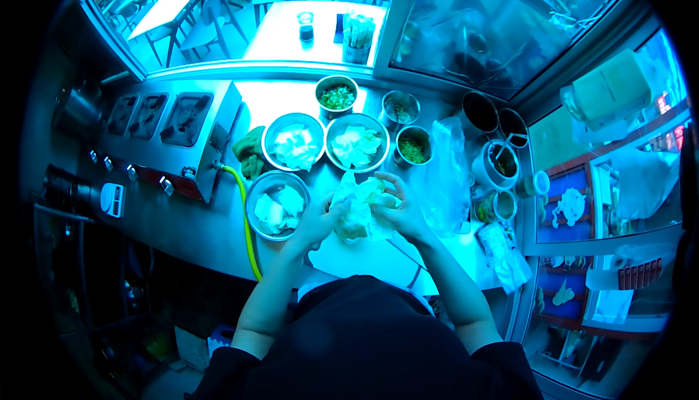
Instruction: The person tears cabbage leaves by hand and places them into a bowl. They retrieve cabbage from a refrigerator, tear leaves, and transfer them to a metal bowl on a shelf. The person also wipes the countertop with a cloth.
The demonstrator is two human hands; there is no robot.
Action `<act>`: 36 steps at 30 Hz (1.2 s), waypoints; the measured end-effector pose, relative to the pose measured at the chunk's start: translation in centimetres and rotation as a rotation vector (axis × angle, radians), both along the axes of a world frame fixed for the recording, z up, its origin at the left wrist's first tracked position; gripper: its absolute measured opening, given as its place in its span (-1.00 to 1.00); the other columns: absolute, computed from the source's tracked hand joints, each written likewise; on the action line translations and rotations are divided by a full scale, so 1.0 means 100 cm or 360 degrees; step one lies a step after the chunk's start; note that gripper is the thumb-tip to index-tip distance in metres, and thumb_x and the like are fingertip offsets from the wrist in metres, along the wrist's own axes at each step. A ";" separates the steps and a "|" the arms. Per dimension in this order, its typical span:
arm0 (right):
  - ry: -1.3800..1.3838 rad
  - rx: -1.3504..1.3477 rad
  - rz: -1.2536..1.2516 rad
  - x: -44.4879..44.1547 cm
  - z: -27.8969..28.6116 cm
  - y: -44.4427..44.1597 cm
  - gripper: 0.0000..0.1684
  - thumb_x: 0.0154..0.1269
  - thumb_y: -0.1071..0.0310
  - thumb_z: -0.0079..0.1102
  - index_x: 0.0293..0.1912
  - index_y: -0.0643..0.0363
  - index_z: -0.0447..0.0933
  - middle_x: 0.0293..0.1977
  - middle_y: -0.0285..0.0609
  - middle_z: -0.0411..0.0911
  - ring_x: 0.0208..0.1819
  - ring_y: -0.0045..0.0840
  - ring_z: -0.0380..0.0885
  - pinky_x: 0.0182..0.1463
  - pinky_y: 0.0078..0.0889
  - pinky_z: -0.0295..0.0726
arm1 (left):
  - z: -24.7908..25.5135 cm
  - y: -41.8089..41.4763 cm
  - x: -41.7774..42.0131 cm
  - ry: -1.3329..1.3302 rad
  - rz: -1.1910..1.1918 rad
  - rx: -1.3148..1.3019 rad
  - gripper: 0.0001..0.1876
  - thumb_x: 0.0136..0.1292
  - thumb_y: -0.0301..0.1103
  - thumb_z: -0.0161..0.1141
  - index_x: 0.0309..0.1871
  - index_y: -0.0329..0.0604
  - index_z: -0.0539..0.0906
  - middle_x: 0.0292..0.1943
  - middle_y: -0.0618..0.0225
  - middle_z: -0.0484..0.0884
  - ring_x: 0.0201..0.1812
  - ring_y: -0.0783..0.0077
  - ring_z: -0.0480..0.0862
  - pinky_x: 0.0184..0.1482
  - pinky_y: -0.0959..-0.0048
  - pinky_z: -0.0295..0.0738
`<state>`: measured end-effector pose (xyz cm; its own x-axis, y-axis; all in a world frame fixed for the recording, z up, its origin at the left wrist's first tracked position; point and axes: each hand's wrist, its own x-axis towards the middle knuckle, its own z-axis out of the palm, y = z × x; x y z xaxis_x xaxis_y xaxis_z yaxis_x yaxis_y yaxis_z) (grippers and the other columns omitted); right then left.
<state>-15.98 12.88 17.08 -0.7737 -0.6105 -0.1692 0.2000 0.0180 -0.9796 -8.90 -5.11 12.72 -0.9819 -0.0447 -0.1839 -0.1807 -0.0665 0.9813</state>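
Both my hands hold a pale, crumpled leafy bundle (357,206), which looks like cabbage leaves, in front of my chest. My left hand (322,217) grips its left side, and my right hand (398,209) has its fingers curled round the right side. Close to my left hand stands a metal bowl (248,209) with pale pieces in it. Two more metal bowls, a left one (264,148) and a right one (386,154), hold similar pale leafy pieces beyond my hands. A white board (363,263) lies on the counter below the bundle.
Metal pots of chopped greens (337,96), (413,148) stand behind the bowls. Left are a gas stove (207,165), a yellow hose (243,198), a dark cloth (251,151) and a small scale (112,200). Right are plastic bags (445,181) and containers (495,165); a window frame (256,66) edges the counter.
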 end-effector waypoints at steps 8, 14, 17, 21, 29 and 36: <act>0.0007 0.0007 0.0170 -0.006 0.009 -0.001 -0.29 0.00 0.45 0.24 0.17 0.08 0.17 -0.03 -0.11 0.38 -0.02 -0.45 0.41 -0.01 -0.40 0.45 | 0.019 -0.012 -0.003 -0.0083 -0.0327 0.0087 -0.61 0.20 -0.12 0.06 -0.09 -0.29 0.50 -0.22 0.20 0.58 -0.26 0.36 0.60 -0.32 0.41 0.49; 0.0294 0.0064 0.0028 0.001 -0.002 -0.011 -0.33 0.01 0.44 0.24 0.14 0.08 0.20 -0.05 -0.11 0.39 -0.02 -0.42 0.42 -0.01 -0.37 0.44 | 0.005 0.007 -0.007 0.0530 0.0204 -0.0804 -0.75 0.08 -0.32 0.16 -0.20 -0.26 0.53 -0.38 0.15 0.57 -0.34 0.30 0.60 -0.36 0.40 0.44; 0.0739 0.0235 -0.0176 0.000 -0.020 -0.029 -0.36 0.02 0.47 0.22 0.12 0.10 0.22 -0.07 -0.10 0.42 -0.02 -0.42 0.43 -0.01 -0.37 0.44 | -0.022 0.010 -0.017 0.0743 0.0500 -0.1064 -0.80 0.12 -0.38 0.11 -0.22 -0.29 0.51 -0.40 0.18 0.57 -0.36 0.40 0.58 -0.39 0.44 0.42; 0.0924 0.0369 -0.0328 -0.005 -0.035 -0.046 -0.37 -0.02 0.51 0.21 0.09 0.16 0.24 -0.09 -0.13 0.42 -0.06 -0.40 0.45 -0.02 -0.40 0.43 | -0.049 -0.003 -0.028 0.0345 0.0776 -0.0735 -0.82 0.10 -0.40 0.11 -0.26 -0.29 0.49 -0.43 0.12 0.53 -0.42 0.28 0.57 -0.44 0.35 0.38; -0.0010 -0.0264 -0.0796 -0.050 -0.058 -0.055 -0.25 -0.02 0.52 0.26 0.16 0.14 0.12 -0.03 -0.13 0.37 0.01 -0.52 0.39 0.04 -0.40 0.42 | -0.092 -0.089 -0.070 -0.0189 0.0908 0.0313 -0.69 0.29 -0.13 -0.04 -0.24 -0.25 0.46 -0.52 0.40 0.48 -0.54 0.60 0.48 -0.60 0.58 0.38; -0.0935 -0.0742 -0.0541 -0.086 -0.055 -0.052 -0.49 0.19 0.44 0.01 0.15 0.10 0.18 0.03 -0.22 0.34 0.03 -0.44 0.39 0.07 -0.29 0.41 | -0.110 -0.158 -0.141 -0.0308 0.0573 -0.1238 -0.22 0.00 0.12 0.19 0.07 -0.40 0.26 -0.05 -0.14 0.41 -0.10 -0.01 0.49 -0.12 0.14 0.38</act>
<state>-24.61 7.69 11.58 -0.7934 -0.4667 -0.3907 0.6034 -0.5189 -0.6056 -22.96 -20.89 1.77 -0.8387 -0.5278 -0.1340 -0.4454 0.5235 0.7264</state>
